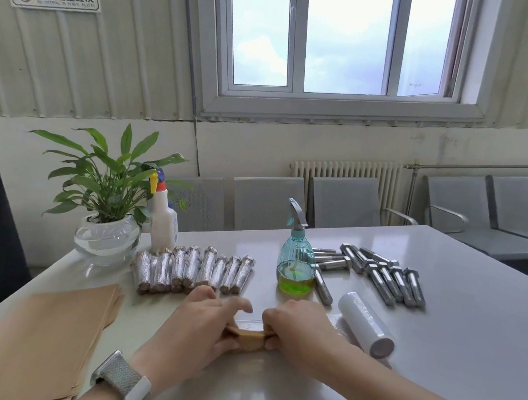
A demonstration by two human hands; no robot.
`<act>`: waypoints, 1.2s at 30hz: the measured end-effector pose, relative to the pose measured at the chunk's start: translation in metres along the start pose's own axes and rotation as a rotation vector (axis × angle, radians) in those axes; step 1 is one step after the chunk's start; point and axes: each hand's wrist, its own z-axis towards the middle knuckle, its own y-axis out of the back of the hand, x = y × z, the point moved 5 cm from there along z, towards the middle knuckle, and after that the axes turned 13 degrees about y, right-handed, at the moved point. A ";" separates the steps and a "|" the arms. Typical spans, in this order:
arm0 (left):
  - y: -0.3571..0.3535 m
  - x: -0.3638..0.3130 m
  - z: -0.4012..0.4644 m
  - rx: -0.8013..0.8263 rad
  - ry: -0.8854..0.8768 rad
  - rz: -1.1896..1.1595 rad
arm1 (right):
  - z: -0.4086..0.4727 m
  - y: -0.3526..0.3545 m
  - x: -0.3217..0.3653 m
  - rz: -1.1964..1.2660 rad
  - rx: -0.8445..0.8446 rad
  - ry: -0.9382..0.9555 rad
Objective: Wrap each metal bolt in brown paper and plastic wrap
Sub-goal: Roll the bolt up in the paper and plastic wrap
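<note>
Gripping paper-wrapped bolt [248,336], both hands [204,323].

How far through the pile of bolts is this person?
Roughly halfway, at a guess. Done: a row of about ten wrapped bolts lies behind the hands. In hand: the left hand and right hand grip a brown-paper bundle over a sheet of plastic wrap. Left: about a dozen bare bolts beside the green spray bottle, with the plastic wrap roll close by.

paper stack [60,320] brown | spray btl [296,266] teal, green liq | table [431,383] white
</note>
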 end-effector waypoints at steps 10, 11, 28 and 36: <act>-0.003 -0.005 0.027 0.256 0.245 -0.078 | -0.010 -0.002 0.012 -0.051 -0.080 -0.022; -0.005 -0.005 0.033 0.289 0.295 -0.080 | -0.012 0.002 0.014 -0.070 -0.105 -0.013; -0.008 0.004 0.026 0.370 0.329 -0.073 | -0.028 -0.008 0.021 -0.206 -0.264 -0.039; -0.007 0.002 0.005 0.151 0.339 -0.207 | -0.034 0.002 0.010 0.022 -0.207 0.038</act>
